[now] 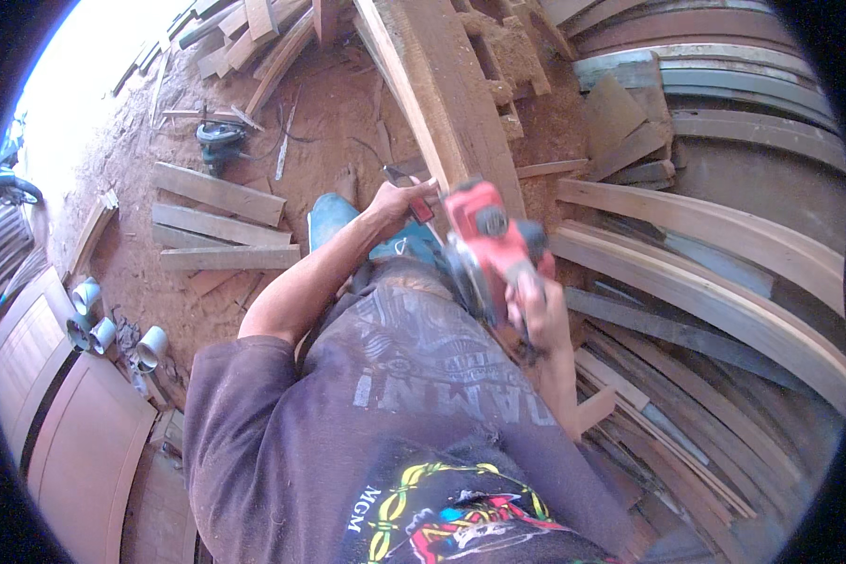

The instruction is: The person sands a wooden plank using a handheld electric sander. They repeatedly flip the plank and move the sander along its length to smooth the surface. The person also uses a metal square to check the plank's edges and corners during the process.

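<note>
A red circular saw [484,221], smeared by motion, stands over the near end of a long timber beam [461,103]. My right hand [533,305] is closed around the saw's rear handle. The saw's round grey guard [465,277] faces my body. To the left of the saw, my left hand [397,207] is closed on a small dark tool with a red part [421,207], its exact kind unclear. That hand is beside the beam's near left edge, and I cannot tell whether it touches the wood.
Cut boards [221,221] lie on the dusty floor at left, near a dark green power tool [220,141]. Long planks [705,263] are stacked at right. Pale cylindrical pieces [150,348] sit by wooden panels [89,442]. A hollow block [512,56] stands beside the beam.
</note>
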`<state>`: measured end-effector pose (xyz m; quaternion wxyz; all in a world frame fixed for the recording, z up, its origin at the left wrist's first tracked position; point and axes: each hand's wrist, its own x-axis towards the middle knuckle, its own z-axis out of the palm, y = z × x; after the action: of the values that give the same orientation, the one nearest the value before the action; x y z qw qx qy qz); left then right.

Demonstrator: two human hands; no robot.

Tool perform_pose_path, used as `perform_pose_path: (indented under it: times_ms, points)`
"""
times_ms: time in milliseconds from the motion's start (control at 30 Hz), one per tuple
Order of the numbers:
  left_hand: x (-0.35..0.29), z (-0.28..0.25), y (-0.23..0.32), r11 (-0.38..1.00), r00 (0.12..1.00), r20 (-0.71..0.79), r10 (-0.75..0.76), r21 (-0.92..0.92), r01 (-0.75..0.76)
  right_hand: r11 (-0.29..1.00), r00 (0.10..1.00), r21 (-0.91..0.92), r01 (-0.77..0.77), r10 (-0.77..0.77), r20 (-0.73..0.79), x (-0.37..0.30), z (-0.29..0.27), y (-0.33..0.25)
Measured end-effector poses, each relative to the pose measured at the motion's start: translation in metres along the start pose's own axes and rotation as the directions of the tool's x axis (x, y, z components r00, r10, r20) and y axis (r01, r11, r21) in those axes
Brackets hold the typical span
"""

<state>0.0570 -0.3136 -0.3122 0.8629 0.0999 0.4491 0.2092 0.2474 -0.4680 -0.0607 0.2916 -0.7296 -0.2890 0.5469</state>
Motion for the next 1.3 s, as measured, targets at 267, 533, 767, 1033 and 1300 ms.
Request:
perform_pose_path:
  times_ms: [267, 533, 767, 1033, 1300]
  points:
    - [-0.002, -0.011, -0.001, 0.999, 1.000, 0.012, 0.010, 0.042, -0.010, 0.997, 0.999, 0.078, -0.019, 0.021, -0.023, 0.000, 0.006, -0.001]
    - [0.007, -0.024, 0.059, 0.956, 0.986, 0.159, 0.051, 0.277, -0.094, 1.000, 0.999, 0.028, -0.004, 0.003, 0.032, 0.104, 0.042, -0.087]
    - [0.004, -0.010, 0.157, 0.917, 0.966, 0.255, -0.046, 0.395, -0.061, 0.997, 0.997, 0.051, 0.061, -0.063, 0.042, 0.219, 0.084, -0.179]
    - [0.030, 0.006, 0.200, 0.822, 0.993, 0.115, 0.005, 0.565, -0.069, 0.994, 0.993, 0.035, 0.104, -0.106, 0.052, 0.335, 0.131, -0.290]
    - [0.053, -0.001, 0.188, 0.737, 0.988, 0.153, 0.002, 0.668, -0.105, 0.948, 0.930, 0.065, 0.311, -0.318, 0.187, 0.463, 0.187, -0.391]
